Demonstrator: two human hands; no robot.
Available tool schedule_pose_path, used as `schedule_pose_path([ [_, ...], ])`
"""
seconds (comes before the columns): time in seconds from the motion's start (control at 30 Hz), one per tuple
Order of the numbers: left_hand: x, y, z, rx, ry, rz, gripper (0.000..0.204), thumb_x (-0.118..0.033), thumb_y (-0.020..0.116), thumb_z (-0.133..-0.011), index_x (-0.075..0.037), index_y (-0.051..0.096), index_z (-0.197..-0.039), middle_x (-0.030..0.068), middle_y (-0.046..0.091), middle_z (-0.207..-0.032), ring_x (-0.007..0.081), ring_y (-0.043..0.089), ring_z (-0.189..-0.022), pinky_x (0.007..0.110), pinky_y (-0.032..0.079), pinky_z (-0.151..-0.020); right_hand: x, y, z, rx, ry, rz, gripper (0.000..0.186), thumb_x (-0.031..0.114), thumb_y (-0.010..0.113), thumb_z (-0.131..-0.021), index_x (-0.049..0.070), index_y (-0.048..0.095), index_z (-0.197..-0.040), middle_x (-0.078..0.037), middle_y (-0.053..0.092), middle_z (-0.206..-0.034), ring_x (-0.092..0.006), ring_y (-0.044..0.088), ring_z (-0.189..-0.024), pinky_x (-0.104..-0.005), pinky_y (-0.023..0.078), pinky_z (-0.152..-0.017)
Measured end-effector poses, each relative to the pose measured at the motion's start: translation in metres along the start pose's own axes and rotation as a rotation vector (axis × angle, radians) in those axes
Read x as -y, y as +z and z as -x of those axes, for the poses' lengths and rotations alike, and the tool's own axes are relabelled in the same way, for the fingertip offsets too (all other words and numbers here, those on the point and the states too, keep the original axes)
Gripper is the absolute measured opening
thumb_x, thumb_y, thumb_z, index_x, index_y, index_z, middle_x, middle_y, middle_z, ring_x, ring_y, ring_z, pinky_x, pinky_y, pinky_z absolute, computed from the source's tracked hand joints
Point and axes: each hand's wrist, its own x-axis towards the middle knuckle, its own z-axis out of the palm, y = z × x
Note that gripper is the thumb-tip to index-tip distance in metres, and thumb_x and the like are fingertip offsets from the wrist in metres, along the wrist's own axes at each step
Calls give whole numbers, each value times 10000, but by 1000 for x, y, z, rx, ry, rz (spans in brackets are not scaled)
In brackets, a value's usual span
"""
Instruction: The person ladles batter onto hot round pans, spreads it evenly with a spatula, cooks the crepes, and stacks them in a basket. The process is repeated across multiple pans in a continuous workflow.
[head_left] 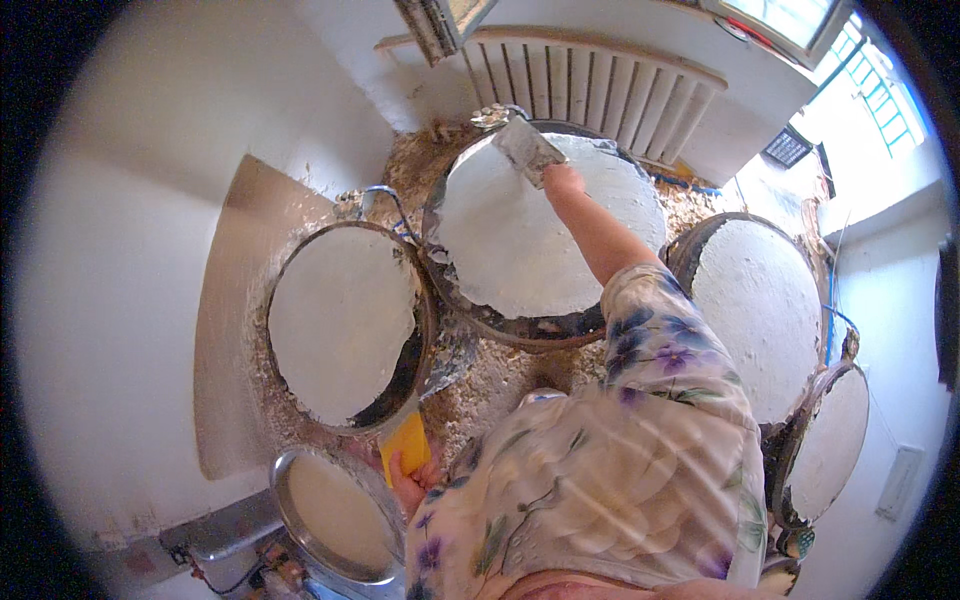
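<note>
Large round plate (530, 331): white-coated | right hand (563, 180): grips grey flat scraper (526, 150) over plate's far part | left hand (410, 482): holds yellow tool (404, 448), near-left of plate | radiator (590, 88): behind plate

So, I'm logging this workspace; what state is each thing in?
Flat trowel: held in right hand
Yellow scraper: held in left hand
Central plate: mostly coated white, dark edge bare
Left plate: mostly coated white, lower-right edge bare
Right plate: mostly coated white
Far-right plate: mostly coated white
Metal basin: uncovered, pale contents inside

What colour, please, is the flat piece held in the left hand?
The flat piece is yellow; it shows best in the head view.
</note>
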Motion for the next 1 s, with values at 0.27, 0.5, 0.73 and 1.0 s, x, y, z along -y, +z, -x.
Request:
schedule_pose_path([
  [0.27, -8, 46, -3, -179, 134, -322, 367, -444, 474, -761, -126, 364, -615, -31, 196, -438, 83, 188, -365, 233, 148, -339, -106, -32, 35, -109, 337, -199, 230, 154, 435, -762, 67, 609, -884, -180, 575, -944, -328, 544, -914, -410, 436, -770],
  [0.5, -22, 59, -21, 215, -180, -180, 418, -461, 480, -762, -137, 307, -561, -36, 201, -439, 76, 190, -365, 218, 155, -341, -189, -49, 124, 7, 448, -88, 222, 168, 461, -739, 141, 617, -894, -136, 588, -933, -305, 558, -884, -387, 445, -756],
  [0.73, -23, 64, -37, 192, -269, -102, 347, -404, 500, -779, -121, 391, -612, -53, 218, -449, 59, 199, -365, 204, 166, -341, -203, -69, 180, -115, 381, 3, 276, 134, 459, -736, 206, 595, -965, -147, 574, -956, -294, 542, -916, -380, 428, -775],
  [1.0, -16, 45, -32, 147, -185, -109, 315, -410, 461, -792, -121, 430, -669, -53, 208, -449, 62, 203, -362, 201, 167, -342, -182, -59, 63, -45, 453, 109, 252, 126, 454, -759, 90, 587, -971, -156, 561, -1002, -284, 530, -963, -378, 427, -801],
])
